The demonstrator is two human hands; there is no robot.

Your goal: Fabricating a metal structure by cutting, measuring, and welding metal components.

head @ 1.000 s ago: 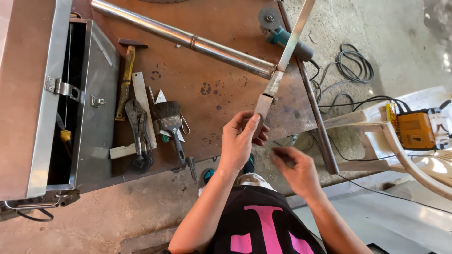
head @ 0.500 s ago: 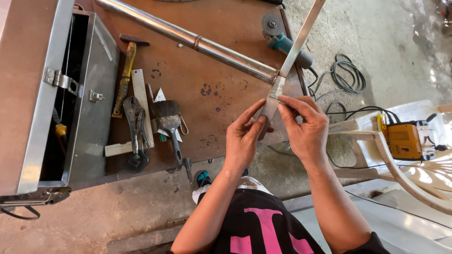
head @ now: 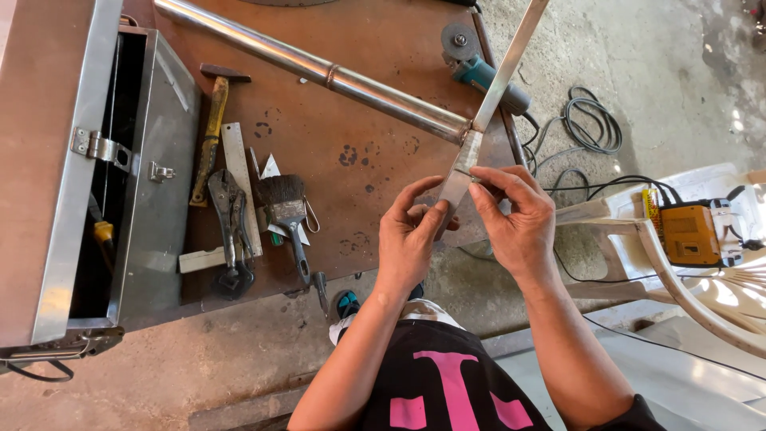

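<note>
From my remote seat, the rust-brown steel bench fills most of the view, with an open grey metal toolbox standing on its left end. A long round steel pipe lies across the bench, running from the top left down to the right, and its near end meets a flat metal strip just beside the bench's right edge. That strip is what both hands are on. Its long axis runs from the top right down and to the left, crossing the pipe's end and finishing in a cut tip that points toward me, past the bench edge.

My left hand sits below and to the left of the tip, its fingers curled up and pressed against the strip's lower end from underneath. My right hand comes in from the right, its fingers pinched closed on the strip's edge slightly higher along its length. Both hands are equally close; the strip stands between them, reaching away up and to the right.

Behind the strip an angle grinder lies at the bench's far right. On the left are a hammer, locking pliers and a wire brush.
</note>
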